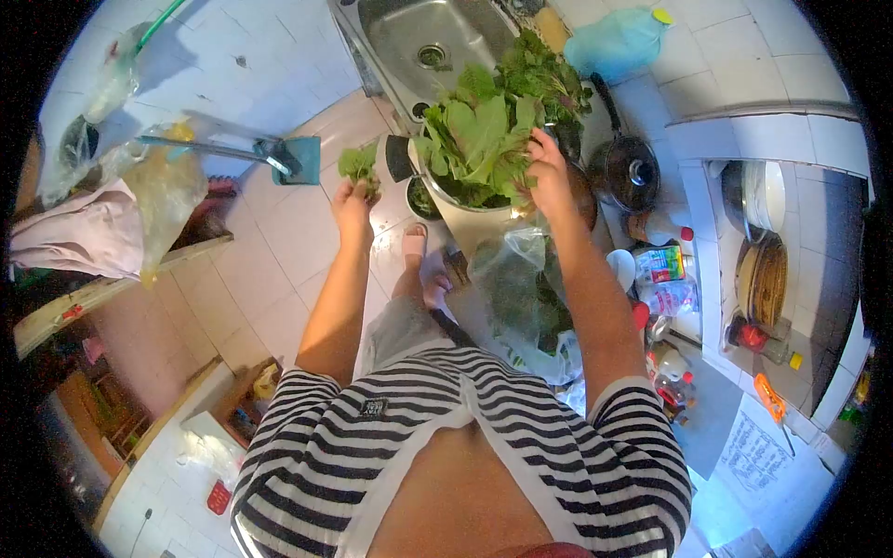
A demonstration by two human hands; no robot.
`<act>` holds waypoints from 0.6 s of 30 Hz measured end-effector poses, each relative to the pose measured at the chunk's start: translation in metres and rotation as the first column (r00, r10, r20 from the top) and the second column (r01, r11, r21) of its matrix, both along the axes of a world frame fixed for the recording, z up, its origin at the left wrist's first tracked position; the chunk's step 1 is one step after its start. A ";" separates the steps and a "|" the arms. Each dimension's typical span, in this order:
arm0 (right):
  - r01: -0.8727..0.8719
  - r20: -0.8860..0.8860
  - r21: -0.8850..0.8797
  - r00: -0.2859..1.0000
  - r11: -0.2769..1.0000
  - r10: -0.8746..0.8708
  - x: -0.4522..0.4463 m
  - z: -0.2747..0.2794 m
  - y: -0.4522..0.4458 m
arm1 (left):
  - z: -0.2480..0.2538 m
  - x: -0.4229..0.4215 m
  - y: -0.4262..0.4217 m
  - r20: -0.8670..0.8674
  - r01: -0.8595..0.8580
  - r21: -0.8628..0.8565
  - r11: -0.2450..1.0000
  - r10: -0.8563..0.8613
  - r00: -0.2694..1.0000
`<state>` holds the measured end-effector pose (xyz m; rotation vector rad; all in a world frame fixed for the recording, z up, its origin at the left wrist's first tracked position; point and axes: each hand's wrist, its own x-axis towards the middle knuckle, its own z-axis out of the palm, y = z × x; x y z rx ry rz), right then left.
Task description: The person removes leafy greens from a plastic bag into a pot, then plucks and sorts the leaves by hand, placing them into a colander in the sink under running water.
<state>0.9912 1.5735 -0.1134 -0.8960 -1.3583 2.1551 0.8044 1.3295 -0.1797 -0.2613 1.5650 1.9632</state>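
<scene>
My left hand is raised over the floor on the left, fingers closed around a small bunch of green leaves. Ahead of me, a large heap of leafy greens overflows a round metal pot on the counter. My right hand is at the heap's right side, its fingers curled on the leaves; the exact grip is partly hidden. Below the pot's left side, a smaller container holds bits of greens. A clear plastic bag with dark green contents sits beneath my right forearm.
A steel sink lies beyond the greens. To the right are a lidded black pan, a blue jug, several bottles and a wall niche with plates. A blue dustpan stands on the tiled floor at left.
</scene>
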 end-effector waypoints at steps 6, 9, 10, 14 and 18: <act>0.062 0.004 -0.027 0.998 0.998 -0.062 0.008 -0.039 0.012 | -0.110 0.034 -0.007 0.087 0.296 -0.316 0.901 -0.283 0.955; 0.087 0.043 -0.031 0.995 0.996 -0.086 0.007 -0.031 0.008 | -0.097 0.046 0.020 0.121 0.396 -0.367 0.842 -0.379 0.918; 0.110 0.041 -0.056 0.993 0.992 -0.107 0.007 -0.027 0.007 | -0.094 0.048 0.026 0.118 0.371 -0.365 0.854 -0.352 0.928; 0.183 0.065 -0.066 0.982 0.981 -0.179 0.008 -0.036 0.005 | -0.121 0.038 0.028 0.094 0.429 -0.196 0.882 -0.419 0.903; 0.147 0.044 -0.019 0.988 0.989 -0.146 0.004 -0.019 -0.004 | -0.097 0.028 0.018 -0.093 0.261 -0.235 0.936 -0.289 0.953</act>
